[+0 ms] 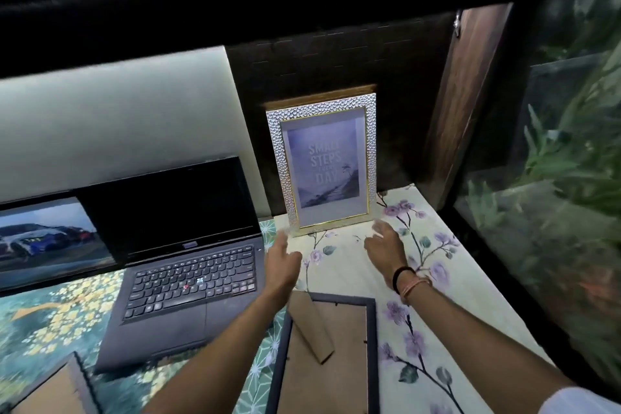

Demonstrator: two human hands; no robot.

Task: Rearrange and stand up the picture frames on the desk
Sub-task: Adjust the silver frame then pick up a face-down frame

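A silver textured picture frame (322, 165) with a "Small steps" print stands upright at the back of the desk, leaning on the dark wall. A brown frame edge (319, 98) shows just behind it. My left hand (280, 265) and my right hand (386, 249) hover open just in front of its lower corners, a little apart from it. A black frame (371, 346) lies face down near me, its cardboard stand sticking up. Another frame (64, 390) lies face down at the bottom left. A frame with a car picture (43, 239) stands at the left.
An open black laptop (188, 276) sits left of my hands. Patterned floral cloths (437, 296) cover the desk. A wooden post (467, 101) and a glass pane with plants (554, 161) border the right side. A pale wall panel (117, 124) rises behind the laptop.
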